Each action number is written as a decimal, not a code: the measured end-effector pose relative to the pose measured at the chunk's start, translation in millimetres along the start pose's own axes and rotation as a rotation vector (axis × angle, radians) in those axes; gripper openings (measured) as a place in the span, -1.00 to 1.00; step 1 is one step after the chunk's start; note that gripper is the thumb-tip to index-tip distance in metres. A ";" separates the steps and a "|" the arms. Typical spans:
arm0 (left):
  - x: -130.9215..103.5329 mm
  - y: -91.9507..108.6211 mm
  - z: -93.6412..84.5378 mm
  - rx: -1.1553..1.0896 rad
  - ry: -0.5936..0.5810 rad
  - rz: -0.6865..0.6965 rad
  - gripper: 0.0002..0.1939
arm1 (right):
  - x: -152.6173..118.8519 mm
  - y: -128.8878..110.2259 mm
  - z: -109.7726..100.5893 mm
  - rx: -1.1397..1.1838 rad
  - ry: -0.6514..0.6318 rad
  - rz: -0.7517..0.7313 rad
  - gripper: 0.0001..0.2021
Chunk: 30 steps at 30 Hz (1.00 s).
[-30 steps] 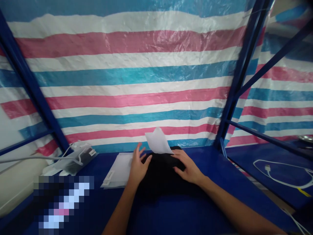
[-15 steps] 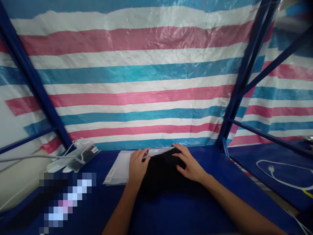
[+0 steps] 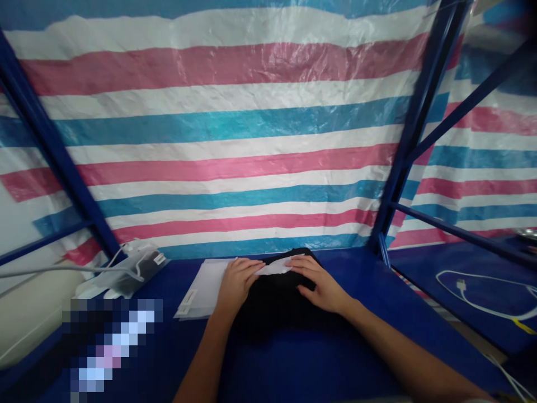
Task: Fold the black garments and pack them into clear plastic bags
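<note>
Light white paper on a black, cloth-like thing, a hand at each end.
It should weigh almost nothing, bend and crease readily, and slide or tear if pulled hard; the outer ends, lightly taken between fingertips and thumb, look the best hold. From here it is a plain, pale, narrow-looking strip, its ends partly covered. At its nine o'clock end the left hand has thumb and fingers close together, though I can't tell whether they pinch; at three, the right hand lays its fingers over it, thumb spread apart. Beyond the left hand, toward nine, a stack of sheets lies on the blue surface; at twelve hangs a striped tarp.
</note>
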<state>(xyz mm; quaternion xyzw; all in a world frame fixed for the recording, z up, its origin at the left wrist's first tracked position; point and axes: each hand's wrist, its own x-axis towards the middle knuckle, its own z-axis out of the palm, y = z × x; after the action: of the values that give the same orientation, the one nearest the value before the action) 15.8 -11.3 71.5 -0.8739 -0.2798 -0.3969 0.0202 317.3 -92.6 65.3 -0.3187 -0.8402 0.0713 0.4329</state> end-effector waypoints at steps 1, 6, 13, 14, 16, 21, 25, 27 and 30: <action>0.4 0.5 -0.9 -0.010 0.003 -0.011 -0.70 | -0.2 0.3 0.5 0.001 0.004 0.005 -0.38; 4.3 14.5 -2.1 -0.074 0.076 -0.031 -0.69 | -1.4 0.9 2.4 -0.007 0.005 0.009 -0.41; 10.0 24.6 -4.9 -0.183 0.047 -0.029 -0.73 | -0.9 2.4 2.4 0.045 0.028 0.060 -0.42; 10.3 25.2 -5.4 -0.194 0.041 -0.028 -0.73 | -1.1 3.2 2.6 0.046 0.032 0.066 -0.43; 10.6 27.3 -5.7 -0.197 0.064 -0.031 -0.75 | -1.8 4.5 3.0 0.039 0.031 0.077 -0.43; 11.1 35.8 -3.8 -0.161 0.154 -0.024 -0.82 | -3.0 4.1 4.5 -0.017 -0.005 0.046 -0.39; 10.9 40.9 -0.1 -0.146 0.137 -0.001 -0.85 | -1.7 0.3 5.3 -0.056 -0.052 0.039 -0.34; 10.5 42.0 2.0 -0.137 0.138 -0.003 -0.84 | -0.8 -1.6 4.9 -0.069 -0.063 0.030 -0.33; 9.8 42.3 4.1 -0.116 0.201 -0.019 -0.85 | 0.0 -4.3 3.6 -0.071 -0.081 -0.012 -0.31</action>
<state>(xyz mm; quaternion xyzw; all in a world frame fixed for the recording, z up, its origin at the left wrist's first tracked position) 45.2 -41.3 83.5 -0.8267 -0.2613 -0.4982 -0.0063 312.5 -95.4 64.7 -0.3254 -0.8611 0.0518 0.3873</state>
